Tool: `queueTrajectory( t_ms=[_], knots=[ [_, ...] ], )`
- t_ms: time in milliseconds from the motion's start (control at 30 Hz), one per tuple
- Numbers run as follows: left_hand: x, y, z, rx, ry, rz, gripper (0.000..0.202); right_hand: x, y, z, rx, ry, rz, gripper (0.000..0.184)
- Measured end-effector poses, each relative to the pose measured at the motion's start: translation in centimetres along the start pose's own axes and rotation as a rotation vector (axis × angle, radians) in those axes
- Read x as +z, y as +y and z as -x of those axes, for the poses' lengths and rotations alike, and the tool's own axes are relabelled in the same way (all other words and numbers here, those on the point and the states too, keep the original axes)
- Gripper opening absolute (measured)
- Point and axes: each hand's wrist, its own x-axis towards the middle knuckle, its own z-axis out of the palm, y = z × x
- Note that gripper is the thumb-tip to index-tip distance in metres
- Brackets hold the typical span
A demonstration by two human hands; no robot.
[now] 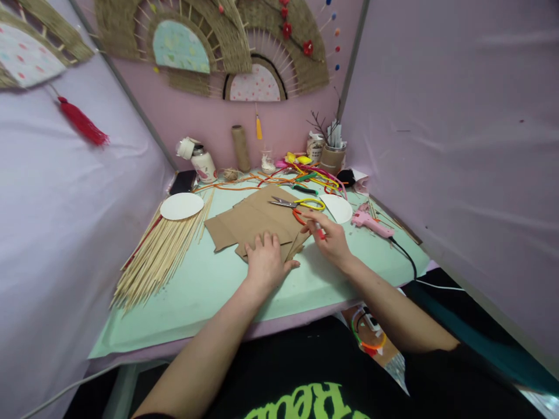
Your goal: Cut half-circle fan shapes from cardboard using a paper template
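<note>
My left hand (266, 262) lies flat with its fingers spread on brown kraft cardboard sheets (248, 218), which overlap in a loose pile. My right hand (329, 238) is closed around a slim red-and-white pen-like tool (320, 231), held near the pile's right edge; its tip is hard to make out. Just beyond the right hand, scissors (283, 202) with a yellow handle rest on the cardboard. An orange loop (299, 217) beside them is partly hidden by my fingers, so I cannot tell whether it belongs to the scissors.
Thin wooden sticks (152, 256) lie at left under a white oval (181, 206). A white rounded piece (338, 208) and a pink glue gun (371, 224) with a black cord are at right. Coloured strips (314, 174), pliers (304, 190), a bottle (204, 164) and a cardboard tube (240, 148) stand or lie behind.
</note>
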Motion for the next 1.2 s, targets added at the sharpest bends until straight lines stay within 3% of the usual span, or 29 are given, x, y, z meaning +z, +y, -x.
queueTrajectory(
  t_ms=[167, 433, 533, 667, 867, 1067, 1200],
  knots=[
    [0.3, -0.2, -0.1, 0.003, -0.001, 0.009, 0.081, 1.7, 0.1, 0.1, -0.094, -0.339, 0.24, 0.026],
    [0.5, -0.5, 0.1, 0.022, 0.005, 0.014, 0.075, 2.3, -0.3, 0.8, -0.294, -0.462, 0.613, 0.027],
    [-0.7, -1.9, -0.4, 0.064, -0.044, 0.056, 0.069, 2.2, -0.4, 0.9, -0.313, -0.473, 0.658, 0.025],
    [-1.9, -5.8, -2.5, 0.205, -0.169, 0.167, 0.054, 2.2, -0.1, 1.1, -0.314, -0.451, 0.653, 0.027],
    [-0.7, -10.9, -4.7, 0.398, -0.22, 0.264, 0.05, 2.3, 0.3, 1.3, -0.3, -0.448, 0.597, 0.027],
    [1.2, -11.9, -4.6, 0.427, -0.208, 0.373, 0.041, 2.2, 0.2, 1.5, -0.284, -0.427, 0.516, 0.029],
    [1.4, -11.8, -4.4, 0.415, -0.18, 0.365, 0.039, 2.0, -0.2, 1.1, -0.214, -0.392, 0.434, 0.023]
  ],
)
